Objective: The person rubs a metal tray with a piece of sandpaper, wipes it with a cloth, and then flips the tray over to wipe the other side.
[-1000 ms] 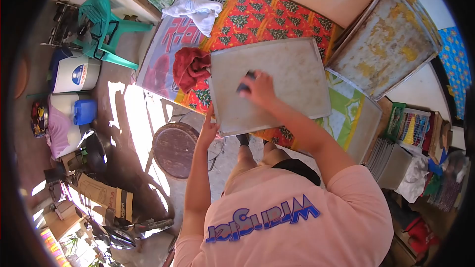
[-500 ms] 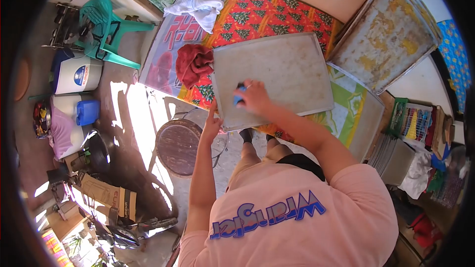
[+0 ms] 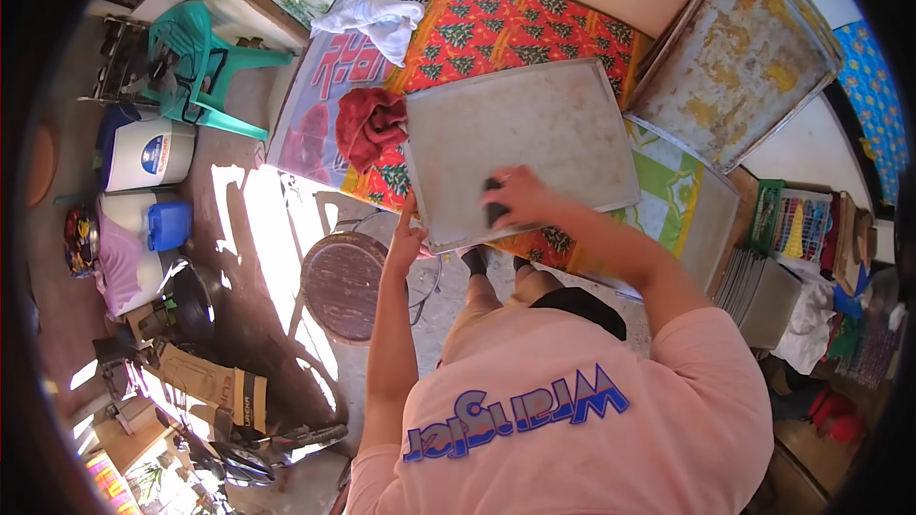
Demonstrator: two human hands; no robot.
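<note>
A flat grey metal baking tray (image 3: 515, 129) with a low rim lies on the patterned tablecloth, its near edge overhanging the table. My left hand (image 3: 408, 243) is at the near left corner of the tray, index finger along the side and the other fingers gripping the edge. In my right hand (image 3: 525, 198), closed and slightly blurred, is a small dark pad (image 3: 495, 204), resting over the tray's near middle part. A crumpled dark red cloth (image 3: 367, 127) touches the tray's left side.
A white cloth (image 3: 374, 24) lies at the table's far left. Stained trays (image 3: 739, 67) lean against the wall at the right. A round wooden stool (image 3: 345, 286) stands below the table, and a green plastic chair (image 3: 205, 62) is at the left.
My right hand has moved right and slightly nearer to me across the tray with the pad, whose side showed blue before. My left hand stays at the tray's corner.
</note>
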